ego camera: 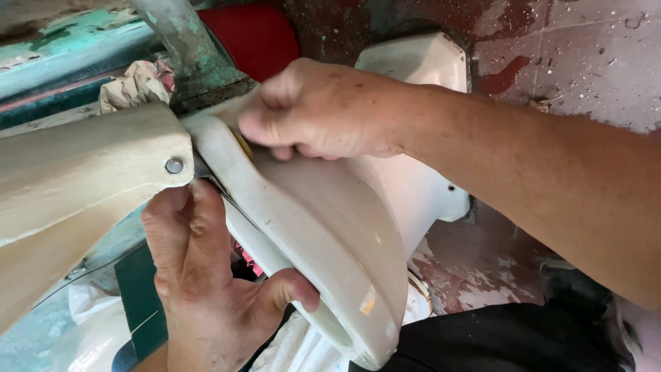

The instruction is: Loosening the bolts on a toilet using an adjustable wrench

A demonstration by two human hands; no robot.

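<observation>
L hand (200,275) grips the cover (323,234), a cream moulded shell w/ a curved lip, from below: thumb hooked over the lower rim, fingers curled shut round the edge just under the bolt (174,166). R hand (323,110) comes in from the right, fingers bunched and closed at the cover's top edge, pinching sth small and yellow there; can't tell what it is.

Cover sits mid-frame, tilted, its top end butting against the cream panel (82,179) at the bolt.

To do this well, prob: L hand keeps the shell steady and lined up w/ the panel seam, no twisting, while R hand works the top edge w/ small controlled pressure. Lip looks thin, so avoid levering hard near the bolt.

Around: a worn green-grey post (186,41) behind, crumpled rag (134,86) beside it, red part (255,34) above. Floor (585,69) is reddish, paint chipped and speckled. White plastic sheet (89,331) lower left, dark cloth (496,341) lower right.
</observation>
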